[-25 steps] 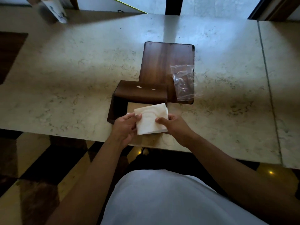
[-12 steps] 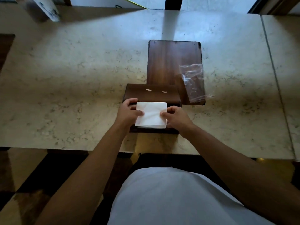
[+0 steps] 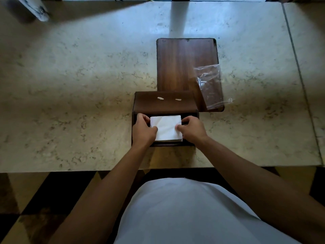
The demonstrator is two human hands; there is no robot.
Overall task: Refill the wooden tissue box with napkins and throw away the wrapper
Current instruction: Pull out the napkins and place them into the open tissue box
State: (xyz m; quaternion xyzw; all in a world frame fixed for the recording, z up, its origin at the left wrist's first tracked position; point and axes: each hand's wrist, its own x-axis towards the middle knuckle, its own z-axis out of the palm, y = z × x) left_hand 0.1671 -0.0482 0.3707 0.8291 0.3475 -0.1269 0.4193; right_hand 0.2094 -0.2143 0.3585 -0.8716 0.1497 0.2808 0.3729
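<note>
A dark wooden tissue box point(image 3: 164, 103) stands open near the front edge of the marble table point(image 3: 79, 95). A white stack of napkins point(image 3: 166, 127) sits low inside its opening. My left hand point(image 3: 143, 130) grips the stack's left side and my right hand point(image 3: 190, 129) grips its right side, thumbs on top. Behind the box lies its flat wooden lid point(image 3: 184, 67). A clear plastic wrapper point(image 3: 210, 86) rests on the lid's right part, overhanging the edge.
A white cylindrical object point(image 3: 34, 8) lies at the table's far left corner. A seam point(image 3: 299, 67) splits the tabletop on the right. The table's front edge runs just in front of my body, with a dark and light tiled floor below.
Both hands have carried the napkin stack forward from the table's front edge and lowered it into the open box. The wrapper and lid stayed where they were.
</note>
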